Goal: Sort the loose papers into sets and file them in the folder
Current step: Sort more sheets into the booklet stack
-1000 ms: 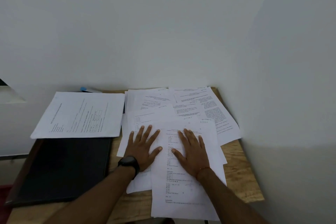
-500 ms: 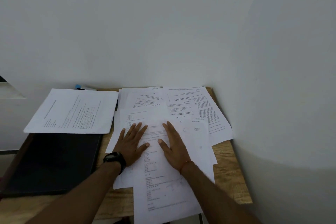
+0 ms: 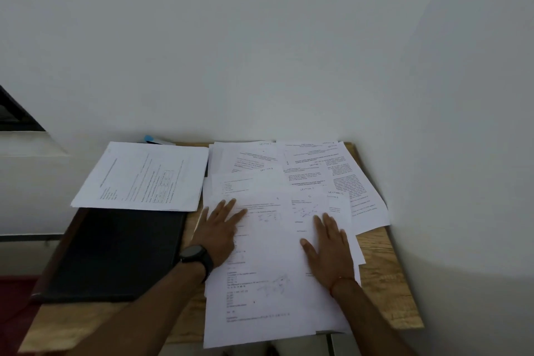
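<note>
Several loose printed papers (image 3: 268,266) lie overlapping on the right half of a small wooden table (image 3: 384,277). My left hand (image 3: 219,228), with a black watch on the wrist, rests flat on the left side of the pile, fingers spread. Flat on the right side of the pile lies my right hand (image 3: 328,248), a red thread around its wrist. Neither hand grips a sheet. A closed black folder (image 3: 115,254) lies on the left of the table. A separate set of papers (image 3: 144,179) rests on the folder's far end.
White walls close in behind the table and along its right side. A small blue object (image 3: 150,139) peeks out behind the left paper set. The nearest sheets overhang the table's front edge. A dark red floor patch (image 3: 14,303) shows at lower left.
Both hands have slid apart across the pile, the left hand outward to the left and the right hand outward to the right. The top sheets have spread and shifted under them.
</note>
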